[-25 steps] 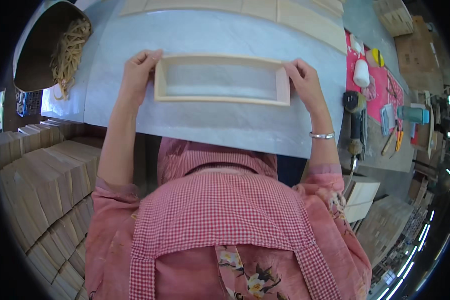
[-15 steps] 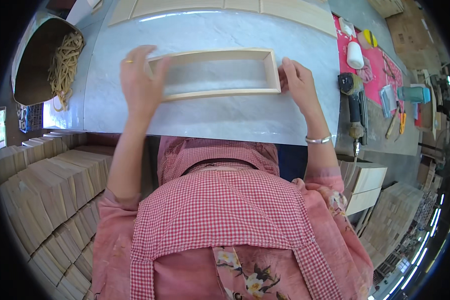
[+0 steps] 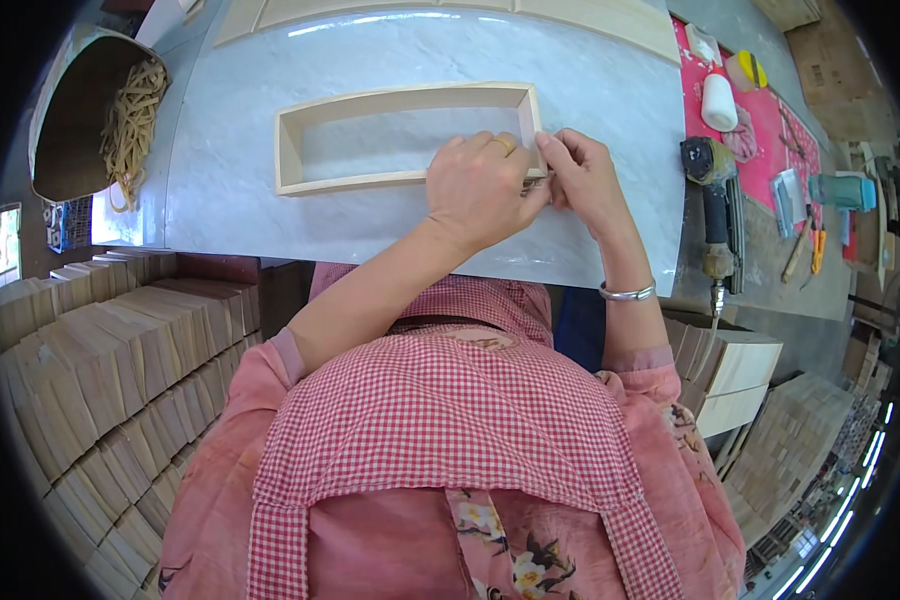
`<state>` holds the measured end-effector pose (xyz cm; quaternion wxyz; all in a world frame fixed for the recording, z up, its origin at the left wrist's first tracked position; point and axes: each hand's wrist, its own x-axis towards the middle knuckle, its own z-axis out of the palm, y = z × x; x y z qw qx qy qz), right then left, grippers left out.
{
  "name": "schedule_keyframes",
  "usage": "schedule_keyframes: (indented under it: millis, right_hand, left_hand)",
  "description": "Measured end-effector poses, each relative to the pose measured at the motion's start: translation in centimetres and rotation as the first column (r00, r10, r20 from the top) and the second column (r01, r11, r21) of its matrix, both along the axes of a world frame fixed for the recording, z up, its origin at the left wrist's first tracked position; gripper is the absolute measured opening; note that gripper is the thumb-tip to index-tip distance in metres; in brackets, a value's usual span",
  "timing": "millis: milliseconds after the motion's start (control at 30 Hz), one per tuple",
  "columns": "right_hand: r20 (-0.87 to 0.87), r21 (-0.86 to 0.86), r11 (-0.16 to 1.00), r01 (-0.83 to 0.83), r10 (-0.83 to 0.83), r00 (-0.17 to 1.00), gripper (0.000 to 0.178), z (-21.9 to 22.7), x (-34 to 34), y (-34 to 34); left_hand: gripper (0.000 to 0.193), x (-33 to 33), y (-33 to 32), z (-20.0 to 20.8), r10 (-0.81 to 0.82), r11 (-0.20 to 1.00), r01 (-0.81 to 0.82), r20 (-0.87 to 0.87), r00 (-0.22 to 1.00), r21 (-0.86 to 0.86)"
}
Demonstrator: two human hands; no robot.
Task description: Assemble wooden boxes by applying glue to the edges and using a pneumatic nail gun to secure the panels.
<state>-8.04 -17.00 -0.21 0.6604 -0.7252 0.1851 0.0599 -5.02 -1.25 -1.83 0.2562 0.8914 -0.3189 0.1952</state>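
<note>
A shallow rectangular wooden frame with open middle lies lengthwise on the pale marbled tabletop. My left hand reaches across to its near right corner, fingers curled and closed there. A small dark bit shows between the hands at that corner, too small to name. My right hand is closed at the frame's right end, with the thumb against the end piece and the other fingers bent below it. The left hand covers part of the near rail, and what its fingertips pinch is hidden.
Pale wooden panels lie along the far edge. A container of tan bands stands at left. To the right are a nail gun, a white bottle and orange-handled tool. Stacked wood pieces fill the lower left.
My left hand has left the frame's left end and crossed to its near right corner. The frame has shifted slightly left and away. My right hand has closed in at the right end.
</note>
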Motion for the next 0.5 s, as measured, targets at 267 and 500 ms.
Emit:
schedule_keyframes:
  millis: [267,500]
  right_hand:
    - [0.002,0.003,0.999,0.048,-0.048,0.999,0.030,-1.2,-1.0,-0.2]
    - [0.447,-0.520,0.757,0.397,-0.155,0.881,0.013,1.8,1.6,-9.9]
  left_hand:
    - [0.035,-0.1,1.2,-0.2,-0.234,0.943,0.262,0.151,0.960,-0.205]
    - [0.031,-0.8,1.7,-0.2,-0.328,0.940,0.340,0.187,0.926,-0.037]
